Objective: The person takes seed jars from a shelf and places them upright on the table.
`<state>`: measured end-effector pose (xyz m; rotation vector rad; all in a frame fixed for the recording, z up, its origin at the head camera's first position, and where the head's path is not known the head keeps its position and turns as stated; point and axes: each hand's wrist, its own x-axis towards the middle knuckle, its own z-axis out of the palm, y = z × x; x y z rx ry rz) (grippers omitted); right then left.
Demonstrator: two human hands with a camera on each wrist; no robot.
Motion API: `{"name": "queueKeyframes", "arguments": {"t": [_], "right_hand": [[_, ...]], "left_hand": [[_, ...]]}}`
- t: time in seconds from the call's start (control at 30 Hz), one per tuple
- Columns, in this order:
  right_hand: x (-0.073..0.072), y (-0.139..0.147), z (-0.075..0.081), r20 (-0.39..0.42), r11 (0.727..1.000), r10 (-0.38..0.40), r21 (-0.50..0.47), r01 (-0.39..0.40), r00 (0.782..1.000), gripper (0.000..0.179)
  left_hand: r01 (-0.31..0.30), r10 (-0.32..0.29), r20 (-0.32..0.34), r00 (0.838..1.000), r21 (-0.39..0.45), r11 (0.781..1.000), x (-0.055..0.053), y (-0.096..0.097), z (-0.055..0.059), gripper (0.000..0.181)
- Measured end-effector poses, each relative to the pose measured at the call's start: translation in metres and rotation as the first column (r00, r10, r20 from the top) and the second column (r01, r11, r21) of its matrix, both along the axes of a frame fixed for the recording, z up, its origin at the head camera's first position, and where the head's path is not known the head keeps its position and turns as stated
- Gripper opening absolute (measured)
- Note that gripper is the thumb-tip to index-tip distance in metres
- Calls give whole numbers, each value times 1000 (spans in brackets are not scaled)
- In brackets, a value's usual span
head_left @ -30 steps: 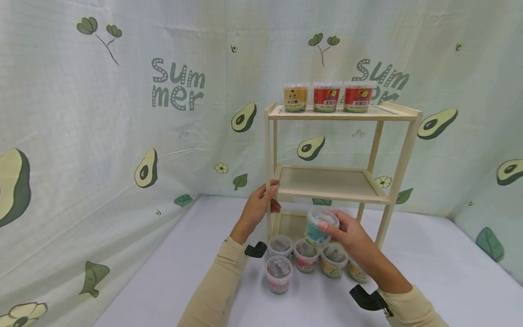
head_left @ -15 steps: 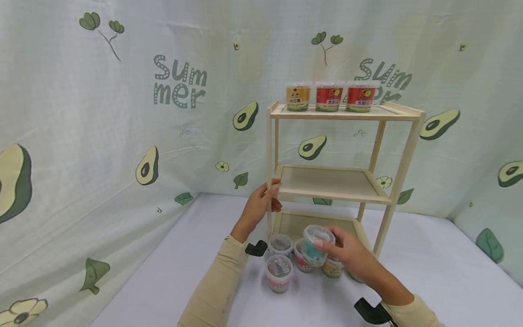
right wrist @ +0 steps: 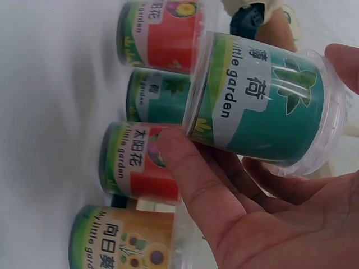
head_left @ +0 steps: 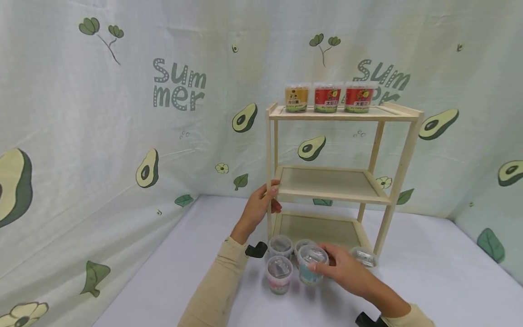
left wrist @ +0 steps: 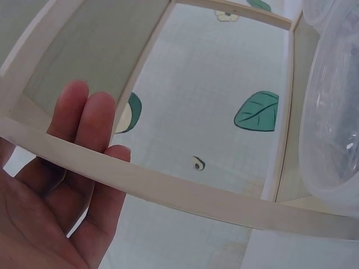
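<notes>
1. With the right hand (head_left: 345,269): clamped on the teal cup (head_left: 307,275), thumb and fingers on opposite sides of it, at lower centre of the head view.
2. In the right wrist view, upper right: the same cup, leaf picture on its label, base overlapping the rims of cups standing beyond.
3. With the left hand (head_left: 258,203): curled round the slim front post (head_left: 268,154) at the left of the wooden rack (head_left: 399,177), near mid-frame, just beside the middle shelf (head_left: 327,181).
4. Between the two hands: well apart.
5. Just left of the held cup at lower centre of the head view: a pink cup (head_left: 279,282), with a lidded cup (head_left: 280,245) just behind it.
6. Beyond the right fingers in the right wrist view: a red cup (right wrist: 137,162) at centre left, partly overlapped by one finger; cannot tell whether touched. Below it, at lower left: a yellow cup (right wrist: 123,241).
7. Along the top shelf (head_left: 310,117), upper right of the head view: one orange cup (head_left: 296,99), then two red-labelled cups (head_left: 328,98).
8. Underneath: a pale tabletop (head_left: 429,259). Behind: an avocado-print curtain (head_left: 229,27).
</notes>
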<state>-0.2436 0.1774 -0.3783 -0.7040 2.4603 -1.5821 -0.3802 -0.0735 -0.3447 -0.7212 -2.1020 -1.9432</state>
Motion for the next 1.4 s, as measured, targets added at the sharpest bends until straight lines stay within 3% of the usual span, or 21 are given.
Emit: {"name": "queueKeyframes", "arguments": {"t": [0.17, 0.33, 0.57, 0.8, 1.0, 1.4], "right_hand": [[5, 1, -9, 9, 999, 9, 52, -10, 1000, 55], [1, 0, -8, -55, 991, -15, 135, 22, 998, 54], [-2, 0, -10, -89, 987, 37, 158, -23, 995, 43], [0, 3, -8, -12, 978, 24, 209, -21, 1000, 57], [0, 4, -10, -14, 958, 1, 285, 3, 1000, 60], [3, 4, -11, -15, 948, -9, 319, 14, 1000, 68]], "left_hand": [[18, -17, 18, 1000, -31, 999, 1, 3, -7, 47], [-1, 1, -3, 1000, -24, 1000, 0, 2, -2, 49], [2, -2, 5, 1000, -11, 1000, -3, -1, -1, 48], [-3, 2, -5, 1000, -23, 1000, -1, -1, 0, 46], [14, -14, 21, 1000, 4, 1000, 2, 0, 4, 44], [26, -26, 26, 999, -2, 1000, -1, -1, 2, 45]]}}
